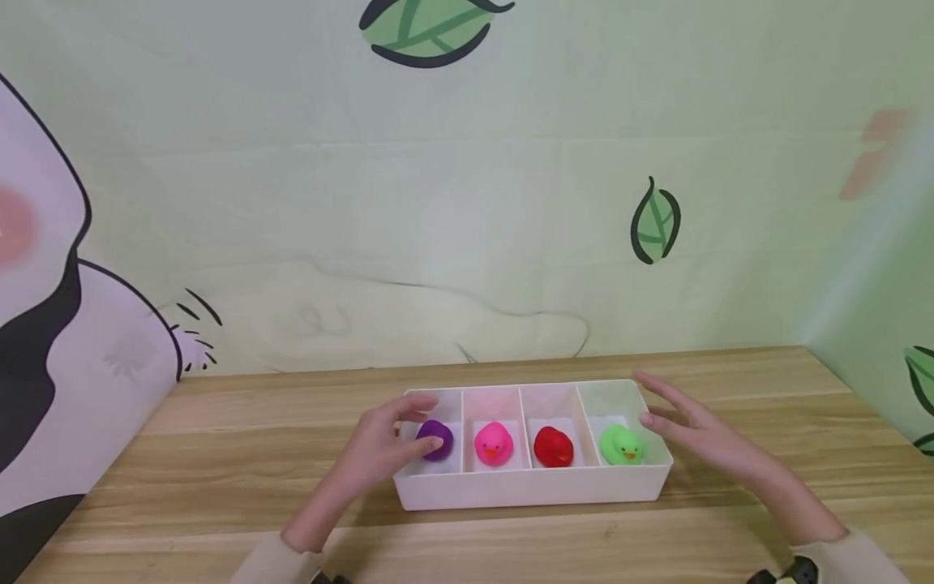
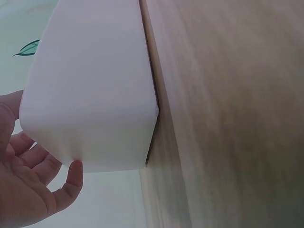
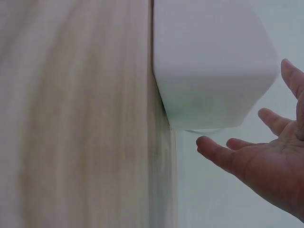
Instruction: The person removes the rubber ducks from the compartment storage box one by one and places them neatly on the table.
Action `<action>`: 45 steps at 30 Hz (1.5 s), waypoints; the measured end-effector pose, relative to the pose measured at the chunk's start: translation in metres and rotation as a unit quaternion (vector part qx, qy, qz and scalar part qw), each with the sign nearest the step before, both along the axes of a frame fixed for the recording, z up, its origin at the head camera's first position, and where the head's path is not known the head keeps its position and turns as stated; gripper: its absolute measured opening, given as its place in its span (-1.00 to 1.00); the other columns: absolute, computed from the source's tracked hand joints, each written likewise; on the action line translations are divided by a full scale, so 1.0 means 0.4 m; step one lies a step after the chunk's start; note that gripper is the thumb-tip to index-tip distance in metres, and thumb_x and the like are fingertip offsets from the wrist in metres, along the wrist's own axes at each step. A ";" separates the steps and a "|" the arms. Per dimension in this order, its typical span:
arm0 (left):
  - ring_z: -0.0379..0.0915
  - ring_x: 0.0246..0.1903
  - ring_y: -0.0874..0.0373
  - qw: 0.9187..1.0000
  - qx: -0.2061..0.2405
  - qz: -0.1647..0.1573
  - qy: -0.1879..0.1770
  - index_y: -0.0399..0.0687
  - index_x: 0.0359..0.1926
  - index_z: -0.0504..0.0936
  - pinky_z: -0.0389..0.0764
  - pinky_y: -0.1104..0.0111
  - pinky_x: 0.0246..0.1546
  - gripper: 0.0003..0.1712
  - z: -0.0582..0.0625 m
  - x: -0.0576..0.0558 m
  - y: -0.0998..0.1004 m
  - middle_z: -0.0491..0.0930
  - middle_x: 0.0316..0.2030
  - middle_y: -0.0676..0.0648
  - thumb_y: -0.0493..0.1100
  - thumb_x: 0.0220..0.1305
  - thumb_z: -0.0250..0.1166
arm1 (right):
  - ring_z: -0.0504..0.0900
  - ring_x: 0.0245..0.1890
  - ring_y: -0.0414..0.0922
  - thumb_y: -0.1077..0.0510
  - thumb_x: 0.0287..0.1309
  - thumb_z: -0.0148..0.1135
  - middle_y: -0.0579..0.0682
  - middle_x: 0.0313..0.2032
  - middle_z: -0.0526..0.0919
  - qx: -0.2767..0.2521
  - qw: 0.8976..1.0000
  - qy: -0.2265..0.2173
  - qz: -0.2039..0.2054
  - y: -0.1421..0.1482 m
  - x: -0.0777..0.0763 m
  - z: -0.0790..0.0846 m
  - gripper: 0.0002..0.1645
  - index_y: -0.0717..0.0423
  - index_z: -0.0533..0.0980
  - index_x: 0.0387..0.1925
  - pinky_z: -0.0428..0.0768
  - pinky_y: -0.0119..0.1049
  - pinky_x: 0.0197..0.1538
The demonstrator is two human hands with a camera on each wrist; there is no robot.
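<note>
In the head view the purple toy [image 1: 436, 430] lies in the leftmost compartment of the crosswise white tray [image 1: 533, 490], partly behind the left hand's [image 1: 381, 440] thumb, fingers parted; left wrist, they're at its end; right wrist, the right hand's [image 3: 278, 159] fingers spread beside the other.

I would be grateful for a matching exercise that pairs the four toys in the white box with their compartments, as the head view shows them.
Toys
1. Purple toy
2. Pink duck
3. Red toy
4. Green duck

Places in the white box
A. Third compartment from the left
B. Far-right compartment
C. Far-left compartment
D. Second compartment from the left

Right pairs: 1-C, 2-D, 3-A, 4-B.
</note>
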State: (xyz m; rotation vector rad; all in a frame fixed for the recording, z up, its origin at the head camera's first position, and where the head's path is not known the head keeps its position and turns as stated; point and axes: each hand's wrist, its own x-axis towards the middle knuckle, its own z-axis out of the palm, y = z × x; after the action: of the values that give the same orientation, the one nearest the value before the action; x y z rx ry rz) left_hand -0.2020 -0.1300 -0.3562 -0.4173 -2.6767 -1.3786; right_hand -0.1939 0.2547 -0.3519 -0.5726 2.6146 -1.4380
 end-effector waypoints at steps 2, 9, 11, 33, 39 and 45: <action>0.52 -0.14 0.02 1.000 -0.017 -0.006 0.014 -0.13 -0.04 0.58 0.49 0.06 -0.09 -0.53 -0.002 -0.003 0.002 0.61 -0.12 -0.09 -0.29 -0.08 0.42 | 0.10 0.20 0.44 0.08 0.30 -0.05 0.28 0.37 -0.12 -0.004 1.000 -0.006 0.001 0.000 -0.001 -0.002 -0.27 0.11 -0.09 0.39 0.23 0.35 0.04; 0.55 -0.23 0.03 0.994 -0.087 -0.025 0.054 -0.22 -0.13 0.62 0.54 0.15 -0.14 -0.60 -0.006 -0.015 0.012 0.64 -0.21 -0.12 -0.30 -0.09 0.42 | 0.13 0.20 0.41 0.05 0.29 -0.03 0.25 0.36 -0.07 -0.009 0.999 -0.037 -0.007 0.000 -0.010 -0.010 -0.30 0.07 -0.01 0.37 0.23 0.34 0.06; 0.54 -0.23 0.04 0.991 -0.114 -0.025 0.060 -0.21 -0.13 0.62 0.54 0.18 -0.15 -0.61 -0.005 -0.016 0.015 0.64 -0.22 -0.10 -0.28 -0.08 0.43 | 0.10 0.22 0.41 0.03 0.29 -0.02 0.23 0.37 -0.06 -0.008 0.999 -0.046 -0.007 0.001 -0.013 -0.013 -0.32 0.04 0.02 0.37 0.22 0.35 0.06; 0.47 -0.40 0.13 0.944 -0.315 -0.058 0.084 -0.22 -0.23 0.64 0.50 0.31 -0.41 -0.67 0.015 -0.034 0.046 0.64 -0.34 -0.11 -0.25 -0.10 0.43 | -0.05 0.26 0.39 0.08 0.22 0.08 0.35 0.33 -0.07 -0.014 0.997 -0.077 0.005 0.017 -0.025 -0.033 -0.29 0.09 0.09 0.34 0.27 0.31 0.05; 0.46 -0.39 0.12 0.947 -0.304 -0.066 0.083 -0.23 -0.24 0.64 0.51 0.30 -0.38 -0.69 0.012 -0.036 0.045 0.64 -0.34 -0.11 -0.28 -0.10 0.43 | -0.02 0.25 0.40 0.10 0.21 0.08 0.37 0.33 -0.10 -0.027 0.996 -0.079 0.016 0.019 -0.025 -0.037 -0.29 0.12 0.08 0.34 0.33 0.25 0.04; 0.53 -0.26 0.04 0.955 -0.278 -0.058 0.089 -0.24 -0.21 0.65 0.56 0.23 -0.23 -0.65 0.013 -0.033 0.036 0.64 -0.28 -0.14 -0.29 -0.11 0.43 | -0.05 0.26 0.39 0.09 0.21 0.09 0.36 0.34 -0.08 -0.023 0.997 -0.077 0.017 0.020 -0.028 -0.040 -0.29 0.10 0.09 0.34 0.31 0.28 0.04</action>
State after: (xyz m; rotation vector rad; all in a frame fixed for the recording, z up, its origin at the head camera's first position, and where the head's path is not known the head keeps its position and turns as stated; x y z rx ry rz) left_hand -0.2151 -0.1155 -0.3512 -0.7146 -2.8808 -0.5419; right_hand -0.2052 0.2629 -0.3681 -0.4878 2.4485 -1.4719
